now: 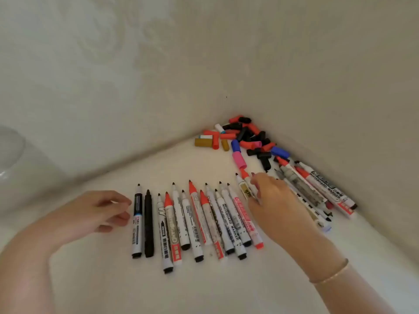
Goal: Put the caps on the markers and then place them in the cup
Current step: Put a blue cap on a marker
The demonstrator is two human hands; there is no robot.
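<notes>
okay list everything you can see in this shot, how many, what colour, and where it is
row of uncapped markers: about a dozen, mostly white barrels with black or red tips, one all black, side by side at the centre of the white surface
second bunch of markers: several, white and grey, along the right wall
loose caps: a heap, mostly black and red, some blue, pink, ochre and white, in the far corner
translucent container: one, clear, left edge, blurred
bracelet: one, thin, gold-toned, on the right wrist
left hand: loosely curled, empty, left of the row
right hand: fingers on markers right of the row
</notes>
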